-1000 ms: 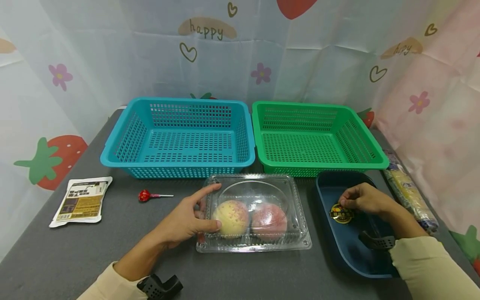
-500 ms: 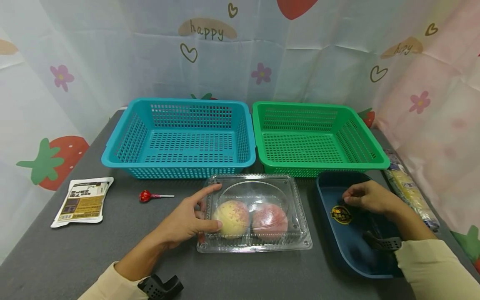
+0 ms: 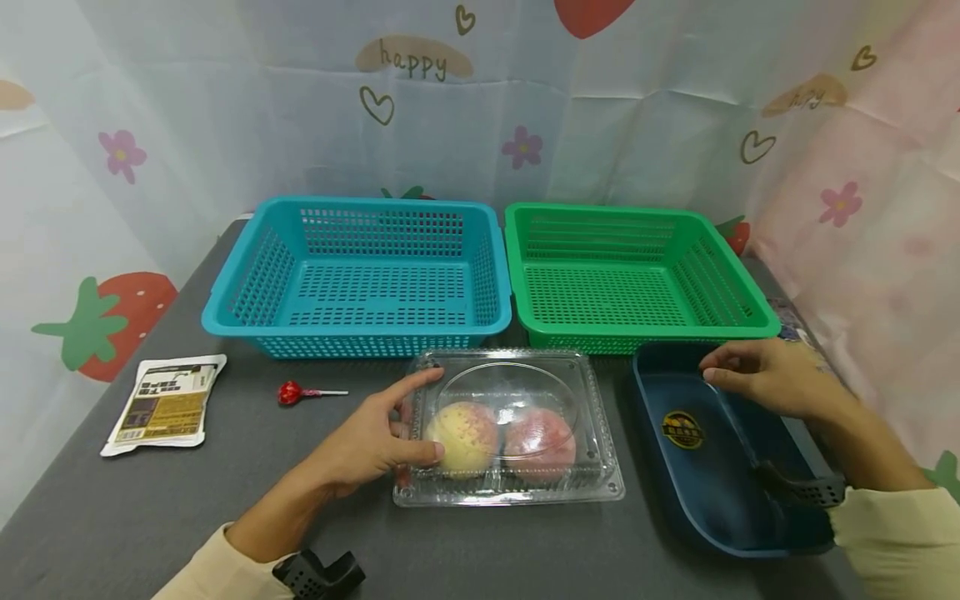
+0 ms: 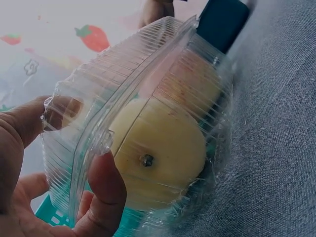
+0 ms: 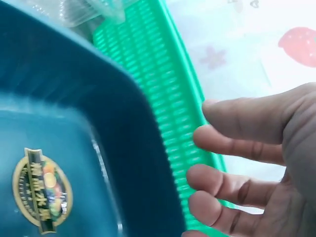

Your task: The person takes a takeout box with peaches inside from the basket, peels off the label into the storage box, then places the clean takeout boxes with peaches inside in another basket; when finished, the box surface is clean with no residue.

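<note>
1. The left hand (image 3: 375, 442) gripped the left edge of a clear clamshell box (image 3: 510, 498) holding two apple-like fruits (image 3: 465, 437); steadying it seemed the step in hand.
2. The right hand (image 3: 776, 375) hung over the navy tray (image 3: 720, 475), fingers loosely bent, holding nothing.
3. Next, I judged, that hand needed a fresh grip.
4. Lollipop (image 3: 288, 392) and packet (image 3: 163, 404) lay left on grey cloth (image 3: 150, 517), plastic baskets (image 3: 352, 342) behind.
5. A strawberry-print curtain (image 3: 637, 50) backed everything.

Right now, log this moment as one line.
left hand: grips clear container, left side | contents: yellow fruit, pink fruit | right hand: holds nothing, near blue tray, far right corner
</note>
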The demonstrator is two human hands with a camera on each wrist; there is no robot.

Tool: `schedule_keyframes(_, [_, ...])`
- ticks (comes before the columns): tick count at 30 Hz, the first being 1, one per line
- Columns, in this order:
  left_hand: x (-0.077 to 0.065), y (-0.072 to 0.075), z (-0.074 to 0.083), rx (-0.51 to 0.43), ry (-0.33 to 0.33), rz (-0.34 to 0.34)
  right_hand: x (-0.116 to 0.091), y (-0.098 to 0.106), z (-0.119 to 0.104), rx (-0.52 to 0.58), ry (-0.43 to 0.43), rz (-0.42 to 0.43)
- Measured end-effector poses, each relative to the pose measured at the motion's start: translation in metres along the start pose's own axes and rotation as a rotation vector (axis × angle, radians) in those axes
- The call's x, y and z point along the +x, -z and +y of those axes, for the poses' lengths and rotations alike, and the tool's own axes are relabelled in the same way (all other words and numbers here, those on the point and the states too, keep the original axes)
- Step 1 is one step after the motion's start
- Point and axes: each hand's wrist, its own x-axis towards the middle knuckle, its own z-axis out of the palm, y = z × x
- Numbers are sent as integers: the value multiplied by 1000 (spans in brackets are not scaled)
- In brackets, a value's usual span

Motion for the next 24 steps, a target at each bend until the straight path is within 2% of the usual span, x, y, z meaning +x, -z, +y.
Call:
schedule_keyframes(3, [0, -1, 1, 1, 2, 1, -3, 9, -7, -53, -25, 28])
schedule_keyframes(6, [-1, -1, 2, 3, 4, 4, -5, 18, -12, -30, -23, 68])
schedule_keyframes(14, [-1, -1, 2, 10, 8, 9, -2, 35, -15, -45, -63, 246])
schedule_keyframes(19, [-1, -1, 2, 2, 6, 4, 2, 44, -13, -44, -56, 293])
schedule_keyframes(24, [-1, -2, 2, 14, 7, 14, 7, 49, -9, -49, -113, 315])
